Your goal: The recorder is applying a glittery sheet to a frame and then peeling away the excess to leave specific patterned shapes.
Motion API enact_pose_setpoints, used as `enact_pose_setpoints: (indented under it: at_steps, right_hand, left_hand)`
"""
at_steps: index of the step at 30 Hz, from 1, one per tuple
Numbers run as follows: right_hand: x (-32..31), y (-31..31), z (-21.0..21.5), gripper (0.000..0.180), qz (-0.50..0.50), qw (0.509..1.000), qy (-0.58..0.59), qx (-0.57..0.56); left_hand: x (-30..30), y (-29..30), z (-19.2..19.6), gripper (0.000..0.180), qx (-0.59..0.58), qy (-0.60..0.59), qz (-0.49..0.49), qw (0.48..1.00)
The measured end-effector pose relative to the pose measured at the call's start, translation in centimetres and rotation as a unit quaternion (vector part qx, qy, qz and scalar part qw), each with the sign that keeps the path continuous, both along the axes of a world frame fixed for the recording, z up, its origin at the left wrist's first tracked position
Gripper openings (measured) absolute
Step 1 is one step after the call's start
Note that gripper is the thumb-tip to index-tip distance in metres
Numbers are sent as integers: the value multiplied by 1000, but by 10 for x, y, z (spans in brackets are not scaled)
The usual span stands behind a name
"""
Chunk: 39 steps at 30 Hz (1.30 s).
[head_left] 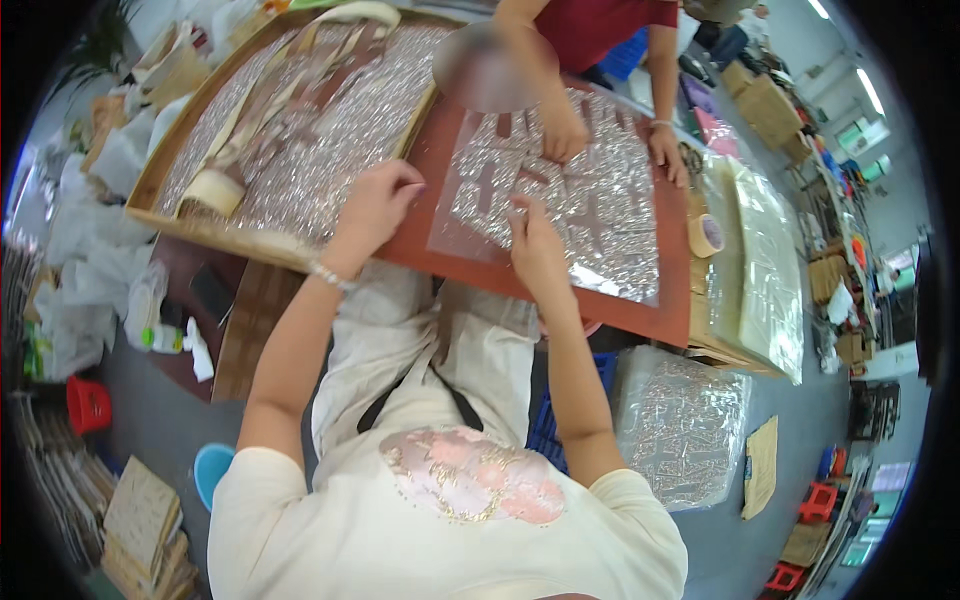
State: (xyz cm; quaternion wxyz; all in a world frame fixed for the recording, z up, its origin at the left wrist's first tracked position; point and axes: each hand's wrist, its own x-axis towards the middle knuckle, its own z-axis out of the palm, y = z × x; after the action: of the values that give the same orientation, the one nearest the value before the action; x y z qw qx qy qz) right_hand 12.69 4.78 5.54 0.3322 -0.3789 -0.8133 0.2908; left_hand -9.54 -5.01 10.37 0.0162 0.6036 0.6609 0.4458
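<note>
A clear sheet covered with silvery glittering bits lies on a reddish-brown board. Dark, bare letter-like strips show among the bits. Over the board's left side, beside a shallow tray of the same bits, my left hand is closed with its fingertips pinched together. Lower on the sheet, my right hand has its fingers bent together at the glitter. Whatever either hand holds is too small to make out. Across the board, a co-worker's hand touches the sheet, and their other hand rests by its right edge.
Peeled strips and a tape roll lie in the tray. Another tape roll sits right of the board, near clear plastic sheets. A wrapped stack stands on the floor below; a blue basin is at lower left.
</note>
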Motion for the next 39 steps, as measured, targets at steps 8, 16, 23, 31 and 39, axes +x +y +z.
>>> enact_pose_setpoints:
  at_steps: [8, 16, 23, 31, 39]
  right_hand:
    - [-5, -8, -22, 42, 17, 995, 49, 80]
    - [3, 18, -35, 33, -2, 997, 62, 48]
    - [-24, 27, -50, 28, 4, 997, 66, 33]
    - [-48, 44, -67, 22, 12, 997, 64, 33]
    - [-82, 48, -76, 16, 33, 998, 44, 42]
  left_hand:
    - [39, 24, -83, 8, -49, -68, -49, 995]
    - [33, 56, -100, 10, -34, 3, -47, 998]
    - [7, 68, -122, 7, -16, -16, -48, 999]
    - [-16, 80, -135, 18, 27, 17, -9, 999]
    - [-33, 79, -136, 16, 0, -42, 1, 999]
